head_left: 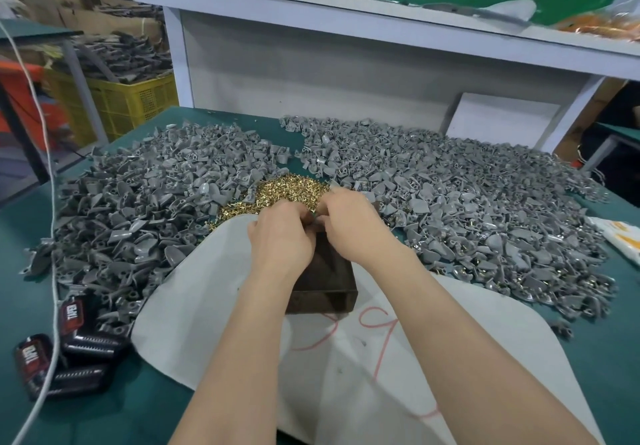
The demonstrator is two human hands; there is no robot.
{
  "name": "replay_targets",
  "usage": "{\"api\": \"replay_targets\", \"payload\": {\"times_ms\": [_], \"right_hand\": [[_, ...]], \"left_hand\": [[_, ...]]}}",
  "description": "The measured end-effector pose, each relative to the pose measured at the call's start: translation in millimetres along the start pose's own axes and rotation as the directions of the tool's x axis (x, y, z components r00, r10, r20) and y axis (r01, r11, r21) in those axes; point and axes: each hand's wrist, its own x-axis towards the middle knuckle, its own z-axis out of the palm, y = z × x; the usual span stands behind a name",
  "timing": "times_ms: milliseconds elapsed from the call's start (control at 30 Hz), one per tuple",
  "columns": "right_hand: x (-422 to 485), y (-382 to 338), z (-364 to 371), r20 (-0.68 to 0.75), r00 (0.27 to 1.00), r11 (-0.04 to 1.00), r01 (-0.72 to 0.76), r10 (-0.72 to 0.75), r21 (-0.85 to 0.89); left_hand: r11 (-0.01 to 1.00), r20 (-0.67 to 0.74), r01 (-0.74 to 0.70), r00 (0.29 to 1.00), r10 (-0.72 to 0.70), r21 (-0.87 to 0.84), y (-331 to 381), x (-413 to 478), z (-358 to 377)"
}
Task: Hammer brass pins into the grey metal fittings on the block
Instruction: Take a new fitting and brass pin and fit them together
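A dark rusty metal block [325, 282] stands on a white cloth [346, 358] at the table's middle. My left hand [282, 233] and my right hand [349, 223] meet over the block's far end, fingers curled together around something small and grey; the piece itself is mostly hidden. Just beyond my fingers lies a heap of brass pins [287, 190]. Large piles of grey metal fittings spread on the left [145, 209] and on the right [467, 202]. No hammer is in view.
Black tape-measure cases [69, 347] and a white cable [52, 237] lie at the left edge of the green table [34, 306]. A white shelf [346, 19] with bagged brass parts stands behind. A yellow crate [128, 98] sits beyond the table's left.
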Motion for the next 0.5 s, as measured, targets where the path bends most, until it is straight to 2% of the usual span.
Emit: {"api": "replay_targets", "payload": {"times_ms": [67,133,167,200,267,433,500], "right_hand": [[-3.6,11.0,-3.4,-0.029,0.995,0.973,-0.085,0.093,0.215],[-11.6,30.2,-8.1,-0.049,0.965,0.919,-0.229,0.257,0.322],[-15.7,40.9,-8.3,-0.012,0.946,0.914,-0.311,0.325,0.261],[-20.5,48.4,-7.0,0.053,0.924,0.915,-0.383,0.379,0.126],[-26.6,53.0,-0.1,0.167,0.878,0.894,-0.44,0.449,-0.09],[-22.1,46.6,5.6,0.23,0.9,0.928,-0.352,0.371,-0.122],[-21.8,48.9,5.0,0.236,0.886,0.915,-0.399,0.4,-0.053]], "left_hand": [[0.999,0.001,0.019,1.0,-0.019,-0.036,0.4,-0.6,-0.6],[0.998,-0.004,0.031,1.0,-0.031,-0.058,0.2,-0.9,-0.8],[0.997,-0.005,0.035,0.999,-0.036,-0.063,-0.2,-1.1,-0.8],[0.997,-0.006,0.036,0.999,-0.036,-0.065,-0.7,-1.0,-0.6],[0.997,-0.005,0.035,0.999,-0.035,-0.062,-0.4,-0.8,-0.6],[0.997,-0.002,0.038,0.999,-0.038,-0.071,0.4,-2.5,-1.1],[0.997,-0.002,0.034,0.999,-0.034,-0.072,1.0,-2.3,-1.5]]}}
